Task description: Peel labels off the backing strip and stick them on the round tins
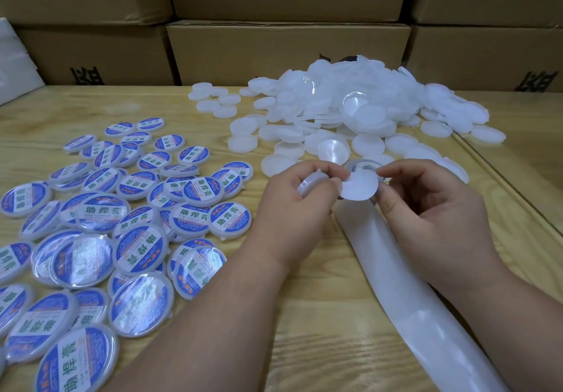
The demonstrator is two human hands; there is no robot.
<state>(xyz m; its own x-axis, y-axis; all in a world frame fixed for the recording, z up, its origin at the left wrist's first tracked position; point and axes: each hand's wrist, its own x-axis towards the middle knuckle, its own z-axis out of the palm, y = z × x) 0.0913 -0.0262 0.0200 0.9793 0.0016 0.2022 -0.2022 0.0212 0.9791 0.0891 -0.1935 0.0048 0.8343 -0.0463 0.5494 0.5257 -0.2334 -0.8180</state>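
Stretching from the frame's lower edge, a white backing strip (pixel 405 276) runs up the wooden surface (pixel 335 346) between two forearms to the hands. A round label (pixel 358 185), blank side up, hangs between them, pinched at its left edge by the left hand (pixel 300 196) and at its right edge by the right hand (pixel 426 206). The left fingers (pixel 316 178) also curl around a translucent round tin (pixel 310 182), mostly hidden. Labelled tins (pixel 106 233) spread at left. Beyond, unlabelled tins (pixel 350 108) pile before stacked cardboard boxes (pixel 286 53).
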